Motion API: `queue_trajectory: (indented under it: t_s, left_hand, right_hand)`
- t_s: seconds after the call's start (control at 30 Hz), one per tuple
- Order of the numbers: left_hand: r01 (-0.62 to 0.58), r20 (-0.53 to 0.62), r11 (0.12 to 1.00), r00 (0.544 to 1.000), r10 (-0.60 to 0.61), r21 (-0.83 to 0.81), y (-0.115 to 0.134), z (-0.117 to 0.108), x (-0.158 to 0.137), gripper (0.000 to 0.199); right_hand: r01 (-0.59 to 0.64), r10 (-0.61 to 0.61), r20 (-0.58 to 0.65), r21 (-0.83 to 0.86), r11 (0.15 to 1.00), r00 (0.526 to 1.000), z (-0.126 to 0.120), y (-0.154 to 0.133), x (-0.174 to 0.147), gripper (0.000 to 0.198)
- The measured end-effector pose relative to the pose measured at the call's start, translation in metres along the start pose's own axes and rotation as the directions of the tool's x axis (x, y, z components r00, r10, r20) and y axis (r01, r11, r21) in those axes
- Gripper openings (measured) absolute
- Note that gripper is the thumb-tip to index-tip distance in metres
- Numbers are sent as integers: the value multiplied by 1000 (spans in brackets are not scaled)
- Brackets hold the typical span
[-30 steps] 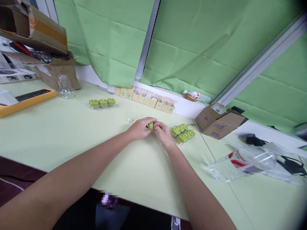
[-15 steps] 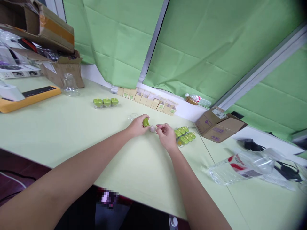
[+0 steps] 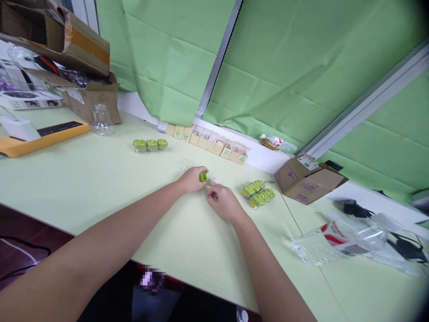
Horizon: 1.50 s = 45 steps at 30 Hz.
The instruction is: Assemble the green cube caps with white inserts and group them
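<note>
My left hand [image 3: 192, 180] is closed round a small green lid [image 3: 203, 176], its hollow side showing. Just right of the lid is a small pale pinkish lump [image 3: 213, 181], blurred and partly covered. My right hand [image 3: 221, 201] is pinched right below that lump; what its fingers grip is hidden. A clear plastic cup [image 3: 187, 164] stands behind my left hand. To the right of my right hand sit several clear containers with green lids [image 3: 259, 197] and yellowish loops on top. A row of similar green-lidded containers [image 3: 151, 145] stands farther back on the left.
Small tan boxes [image 3: 209, 142] line the back wall. Cardboard boxes [image 3: 92, 100], a clear jar [image 3: 102, 120] and an orange-edged device [image 3: 63, 132] are on the left. A cardboard carton [image 3: 301, 181] and a large clear bottle [image 3: 330, 241] lie on the right; a smaller bottle [image 3: 279, 143] rests behind.
My right hand has moved slightly left and toward me, its fingers curling in below the pinkish lump. My left hand still holds the green lid. The view has shifted slightly.
</note>
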<state>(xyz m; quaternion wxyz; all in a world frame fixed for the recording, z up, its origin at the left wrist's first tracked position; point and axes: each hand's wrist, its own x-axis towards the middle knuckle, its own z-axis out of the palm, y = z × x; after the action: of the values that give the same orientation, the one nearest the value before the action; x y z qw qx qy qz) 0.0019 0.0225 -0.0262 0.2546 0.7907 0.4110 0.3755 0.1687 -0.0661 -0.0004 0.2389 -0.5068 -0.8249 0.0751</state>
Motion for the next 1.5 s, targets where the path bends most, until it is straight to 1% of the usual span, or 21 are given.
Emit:
queue_trajectory:
  t_s: [0.07, 0.17, 0.27, 0.37, 0.6, 0.97, 1.5]
  left_hand:
    - [-3, 37, 999, 999, 1, 54, -2, 1, 0, 40]
    - [-2, 52, 989, 999, -6, 150, -4, 2, -1, 47]
    - [-7, 64, 983, 998, -5, 183, -5, 2, -2, 51]
    - [-20, 70, 984, 998, 8, 178, -7, 3, -2, 54]
    - [-39, 70, 991, 997, 31, 124, -11, 5, -1, 54]
    - [-54, 74, 996, 996, 49, 71, -10, 5, -1, 52]
    - [-49, 67, 998, 997, 46, 46, -5, 3, -1, 50]
  right_hand:
    - [-3, 3, -9, 3, 1000, 1000, 0, 0, 0, 13]
    - [-11, 11, -18, 15, 1000, 1000, 1, 2, 0, 13]
    - [-22, 22, -16, 22, 1000, 1000, 2, 3, 0, 12]
    - [-26, 27, -16, 30, 999, 1000, 2, 4, 0, 11]
    - [-30, 31, -21, 44, 999, 999, 3, 4, 0, 11]
    - [-17, 17, -21, 23, 1000, 1000, 4, 5, 2, 11]
    - [-10, 10, -23, 33, 999, 1000, 3, 3, 2, 11]
